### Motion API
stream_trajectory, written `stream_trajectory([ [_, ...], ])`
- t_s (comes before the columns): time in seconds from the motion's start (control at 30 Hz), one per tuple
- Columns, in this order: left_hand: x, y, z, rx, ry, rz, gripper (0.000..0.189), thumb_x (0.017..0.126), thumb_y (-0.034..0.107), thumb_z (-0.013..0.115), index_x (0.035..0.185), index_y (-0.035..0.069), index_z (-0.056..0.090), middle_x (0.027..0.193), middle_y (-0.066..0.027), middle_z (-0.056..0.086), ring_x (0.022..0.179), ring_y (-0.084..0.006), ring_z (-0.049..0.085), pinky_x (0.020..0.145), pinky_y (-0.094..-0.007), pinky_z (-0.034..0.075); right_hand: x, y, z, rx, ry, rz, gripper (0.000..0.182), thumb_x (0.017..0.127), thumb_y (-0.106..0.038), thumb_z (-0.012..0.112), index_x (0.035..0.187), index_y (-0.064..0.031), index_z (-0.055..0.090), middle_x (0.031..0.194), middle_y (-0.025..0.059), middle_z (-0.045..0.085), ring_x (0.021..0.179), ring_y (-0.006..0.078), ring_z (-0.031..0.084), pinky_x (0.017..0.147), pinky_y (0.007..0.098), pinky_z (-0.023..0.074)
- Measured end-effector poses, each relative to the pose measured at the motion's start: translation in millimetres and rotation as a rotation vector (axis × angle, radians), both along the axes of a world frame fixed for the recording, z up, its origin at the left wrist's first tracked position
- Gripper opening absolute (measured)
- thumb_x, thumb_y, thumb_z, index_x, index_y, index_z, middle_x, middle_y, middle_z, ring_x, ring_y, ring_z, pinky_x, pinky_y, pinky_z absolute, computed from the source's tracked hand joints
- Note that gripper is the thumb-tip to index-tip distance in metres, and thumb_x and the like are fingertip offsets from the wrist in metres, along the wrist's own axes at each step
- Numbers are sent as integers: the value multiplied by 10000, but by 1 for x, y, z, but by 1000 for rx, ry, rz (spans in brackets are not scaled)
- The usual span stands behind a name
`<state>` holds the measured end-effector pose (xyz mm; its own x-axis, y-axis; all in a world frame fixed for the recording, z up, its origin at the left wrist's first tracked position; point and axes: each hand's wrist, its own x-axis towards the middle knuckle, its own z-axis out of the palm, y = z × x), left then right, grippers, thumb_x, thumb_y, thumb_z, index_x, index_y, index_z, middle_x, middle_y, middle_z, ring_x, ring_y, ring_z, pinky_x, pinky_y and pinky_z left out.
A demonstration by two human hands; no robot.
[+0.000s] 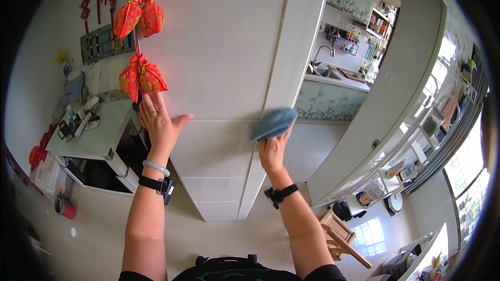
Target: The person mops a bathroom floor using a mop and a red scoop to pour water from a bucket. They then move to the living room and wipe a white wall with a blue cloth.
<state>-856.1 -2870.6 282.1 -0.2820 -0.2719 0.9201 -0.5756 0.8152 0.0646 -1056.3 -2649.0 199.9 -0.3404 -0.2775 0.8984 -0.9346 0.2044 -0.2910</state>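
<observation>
A folded blue cloth is gripped in my right hand, which presses it against the edge of a white tiled wall end beside a doorway. My left hand lies against the same wall near its left edge, fingers up and thumb spread. Its fingertips reach just below a pair of red embroidered pouches, partly behind them. A second pair of red pouches hangs higher on the same cord.
Through the doorway are a kitchen sink and counter. A white sliding door stands at its right. On the left, a white cabinet holds remotes and bottles. A wooden folding chair stands low right, near a white shelf rack.
</observation>
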Motion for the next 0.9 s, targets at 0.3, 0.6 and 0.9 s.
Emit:
stream_trajectory([
  [0.3,0,-3,-5,63,-7,10,1075,695,563,698,1441,35,134,1451,-325,122,1298,-503,211,1059,-558,196,-10,-4,121,-56,287,-88,297,752,-233,695,976,-46,635,1421,223,297,1332,545,71,1054,646,90],
  [0.6,0,1,-3,69,-15,11,1070,707,586,672,1443,32,128,1440,-342,125,1300,-503,204,1058,-558,186,-10,0,-5,125,277,-91,382,649,-205,727,1014,-118,657,1386,176,387,1323,496,214,1045,679,102],
  [0.9,1,-2,-3,41,-3,-3,1082,704,626,644,1449,44,118,1441,-343,117,1291,-516,209,1047,-567,198,4,25,-135,566,279,-2,212,740,-138,588,936,-96,654,1409,26,390,1355,337,248,1022,662,210],
])
